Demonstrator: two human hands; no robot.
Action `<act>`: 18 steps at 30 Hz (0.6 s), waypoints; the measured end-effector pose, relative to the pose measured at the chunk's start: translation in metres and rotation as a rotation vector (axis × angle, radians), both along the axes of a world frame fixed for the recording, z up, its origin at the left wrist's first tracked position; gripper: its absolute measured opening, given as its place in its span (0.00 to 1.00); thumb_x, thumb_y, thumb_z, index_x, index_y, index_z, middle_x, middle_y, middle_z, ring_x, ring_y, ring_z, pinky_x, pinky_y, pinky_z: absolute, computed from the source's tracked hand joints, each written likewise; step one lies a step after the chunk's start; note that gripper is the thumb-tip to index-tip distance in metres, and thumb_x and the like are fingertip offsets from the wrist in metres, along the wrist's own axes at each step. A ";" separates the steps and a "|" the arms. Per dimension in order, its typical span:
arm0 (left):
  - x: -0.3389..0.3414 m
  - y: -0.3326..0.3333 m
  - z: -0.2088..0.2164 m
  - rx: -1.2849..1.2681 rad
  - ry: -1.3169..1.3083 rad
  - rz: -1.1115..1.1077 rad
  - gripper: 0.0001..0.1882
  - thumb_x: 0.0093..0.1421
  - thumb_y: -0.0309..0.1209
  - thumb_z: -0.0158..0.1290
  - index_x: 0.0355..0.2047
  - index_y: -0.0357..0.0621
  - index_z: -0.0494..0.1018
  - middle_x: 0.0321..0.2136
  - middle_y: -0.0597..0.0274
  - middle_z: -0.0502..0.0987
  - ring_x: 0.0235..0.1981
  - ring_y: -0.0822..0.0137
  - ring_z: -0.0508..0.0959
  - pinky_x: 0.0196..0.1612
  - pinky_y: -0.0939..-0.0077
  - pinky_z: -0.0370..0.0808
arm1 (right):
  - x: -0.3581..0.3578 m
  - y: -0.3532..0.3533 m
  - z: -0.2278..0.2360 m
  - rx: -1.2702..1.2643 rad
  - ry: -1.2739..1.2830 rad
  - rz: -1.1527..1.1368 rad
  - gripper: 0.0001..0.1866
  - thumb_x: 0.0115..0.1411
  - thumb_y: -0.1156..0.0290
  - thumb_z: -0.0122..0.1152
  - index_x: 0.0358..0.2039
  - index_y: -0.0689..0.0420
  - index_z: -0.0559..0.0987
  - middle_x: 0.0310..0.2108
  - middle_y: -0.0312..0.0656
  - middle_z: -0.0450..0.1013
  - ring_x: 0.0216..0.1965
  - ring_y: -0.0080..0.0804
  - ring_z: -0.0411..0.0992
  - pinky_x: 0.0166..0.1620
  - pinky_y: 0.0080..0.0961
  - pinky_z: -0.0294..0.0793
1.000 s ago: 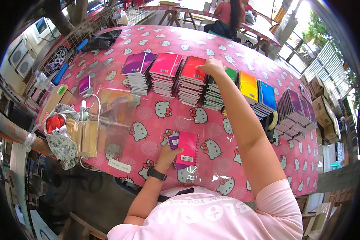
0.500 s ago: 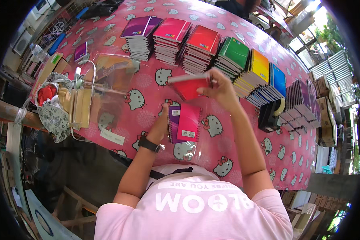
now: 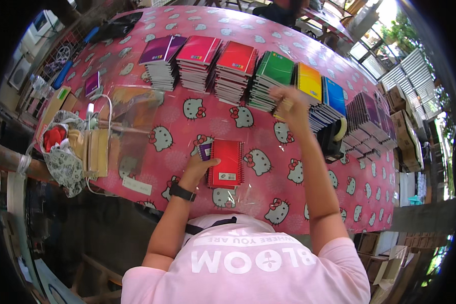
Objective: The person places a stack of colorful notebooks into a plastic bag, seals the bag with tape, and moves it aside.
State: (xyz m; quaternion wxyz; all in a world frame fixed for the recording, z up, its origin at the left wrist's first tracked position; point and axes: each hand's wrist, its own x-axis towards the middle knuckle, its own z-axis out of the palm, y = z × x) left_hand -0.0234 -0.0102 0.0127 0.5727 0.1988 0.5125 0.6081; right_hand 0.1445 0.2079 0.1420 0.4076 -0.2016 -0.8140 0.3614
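Observation:
My left hand [image 3: 199,168] grips the left edge of a small pile of spiral notebooks, its thumb lying on the cover of the top one. That top one is a red notebook [image 3: 227,161], back cover up with a white label; the corner of a purple notebook [image 3: 205,151] sticks out below it at the left. My right hand [image 3: 292,104], smeared by motion, is at the near side of the green notebook stack [image 3: 275,69] and the yellow notebook stack [image 3: 309,82]. Whether its fingers hold anything does not show.
Left of the green stack stand the red stack [image 3: 236,58], pink stack [image 3: 199,50] and purple stack [image 3: 160,49]. To the right are the blue stack [image 3: 334,96], a black tape dispenser [image 3: 331,142] and more purple notebooks [image 3: 370,119]. A cloth-lined basket [image 3: 61,147] sits at the table's left edge.
The red notebook that my right hand held now lies on top of the pile under my left thumb. My right hand has moved right, to the green and yellow stacks.

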 end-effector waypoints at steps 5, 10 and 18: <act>0.000 0.004 -0.014 0.003 0.100 -0.057 0.21 0.49 0.23 0.58 0.44 0.41 0.68 0.37 0.63 0.75 0.37 0.69 0.75 0.43 0.73 0.72 | -0.037 0.078 0.045 0.785 -0.603 -0.325 0.17 0.49 0.65 0.60 0.41 0.52 0.75 0.44 0.44 0.68 0.49 0.42 0.64 0.48 0.36 0.69; 0.002 -0.001 -0.018 0.106 0.069 -0.020 0.22 0.48 0.26 0.60 0.45 0.41 0.68 0.39 0.64 0.75 0.40 0.69 0.74 0.45 0.73 0.70 | -0.063 0.065 0.037 0.678 -0.969 -0.158 0.21 0.49 0.60 0.62 0.45 0.41 0.74 0.45 0.47 0.64 0.50 0.51 0.62 0.50 0.42 0.67; 0.002 -0.002 -0.005 0.076 0.021 -0.003 0.19 0.49 0.23 0.59 0.42 0.40 0.70 0.37 0.64 0.75 0.38 0.70 0.75 0.44 0.74 0.71 | -0.055 0.077 0.049 0.450 -0.705 -0.155 0.14 0.50 0.65 0.57 0.38 0.52 0.73 0.39 0.51 0.66 0.39 0.51 0.70 0.44 0.40 0.68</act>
